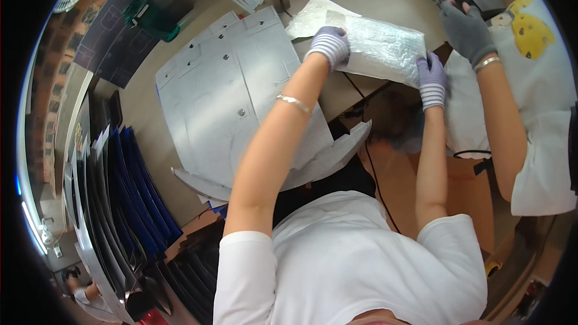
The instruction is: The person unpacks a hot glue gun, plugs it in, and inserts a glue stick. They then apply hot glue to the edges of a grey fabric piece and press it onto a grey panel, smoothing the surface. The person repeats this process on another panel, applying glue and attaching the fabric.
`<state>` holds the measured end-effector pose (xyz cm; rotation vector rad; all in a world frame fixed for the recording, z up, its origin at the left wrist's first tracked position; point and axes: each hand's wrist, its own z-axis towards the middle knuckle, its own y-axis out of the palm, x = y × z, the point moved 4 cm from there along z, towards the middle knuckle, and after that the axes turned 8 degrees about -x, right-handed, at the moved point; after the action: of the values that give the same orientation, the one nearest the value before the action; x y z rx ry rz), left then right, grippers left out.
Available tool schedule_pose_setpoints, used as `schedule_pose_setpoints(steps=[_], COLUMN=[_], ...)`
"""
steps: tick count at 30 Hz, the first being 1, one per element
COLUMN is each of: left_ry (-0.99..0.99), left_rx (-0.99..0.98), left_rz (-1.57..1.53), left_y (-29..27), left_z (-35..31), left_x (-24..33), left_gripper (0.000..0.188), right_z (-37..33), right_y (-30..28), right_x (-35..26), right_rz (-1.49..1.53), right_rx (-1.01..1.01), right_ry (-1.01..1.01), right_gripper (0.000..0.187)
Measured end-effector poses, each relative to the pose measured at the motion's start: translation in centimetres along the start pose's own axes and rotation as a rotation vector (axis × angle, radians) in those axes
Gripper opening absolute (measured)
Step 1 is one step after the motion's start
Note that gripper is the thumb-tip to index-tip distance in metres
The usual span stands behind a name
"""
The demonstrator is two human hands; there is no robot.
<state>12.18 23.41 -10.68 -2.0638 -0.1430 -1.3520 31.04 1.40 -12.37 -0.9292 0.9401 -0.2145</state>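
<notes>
A flat, crinkled silver packet is held over the far side of the worktable, its left and right ends in my two gloved hands. My left hand, in a purple glove with a striped cuff, grips the left end. Its fingertips are partly hidden. On the right end, my right hand closes with the thumb up at the edge. A whitish sheet or packet lies just beyond my left hand, partly under the silver one. Large grey-white panels with round metal fasteners lie below and left of my left arm.
A co-worker's grey-gloved hand is close by on the right. At the lower left stands a row of dark blue and black folders or panels. A green tape dispenser-like object sits at the far left. A black cable hangs off the table edge.
</notes>
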Motion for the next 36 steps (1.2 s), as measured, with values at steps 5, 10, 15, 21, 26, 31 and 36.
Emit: schedule_pose_setpoints(steps=[5, 10, 15, 21, 26, 31, 36], left_ry=[0.026, 0.575, 0.312, 0.446, 0.466, 0.414, 0.485], left_rx=[0.005, 0.027, 0.298, 0.324, 0.384, 0.364, 0.37], left_rz=[0.415, 0.337, -0.242, -0.625, -0.85, -0.959, -1.076], left_y=[3.7, 4.7, 0.8, -7.3, -13.6, -16.2, -15.8], left_z=[0.3, -1.1, -6.8, -16.7, -23.9, -27.1, -27.8], left_x=[3.9, 5.8, 6.5, 6.8, 2.0, -2.6, -3.3], left_gripper=[0.028, 0.032, 0.028, 0.025, 0.033, 0.032, 0.031], right_z=[-2.1, -3.6, -1.9, 4.1, 10.2, 7.4, -3.2], right_y=[-1.6, -0.4, -1.8, 0.6, 1.0, -2.6, 2.4], right_x=[-0.6, 1.6, -2.9, -1.2, 2.7, -5.1, -21.3], right_rz=[0.231, 0.598, 0.662, 0.449, 0.121, -0.586, 0.815], right_rx=[0.0, 0.007, 0.056, 0.14, 0.139, 0.114, -0.601], right_ry=[0.015, 0.045, -0.086, -0.002, -0.001, 0.136, -0.556], right_gripper=[0.031, 0.033, 0.034, 0.035, 0.036, 0.054, 0.041])
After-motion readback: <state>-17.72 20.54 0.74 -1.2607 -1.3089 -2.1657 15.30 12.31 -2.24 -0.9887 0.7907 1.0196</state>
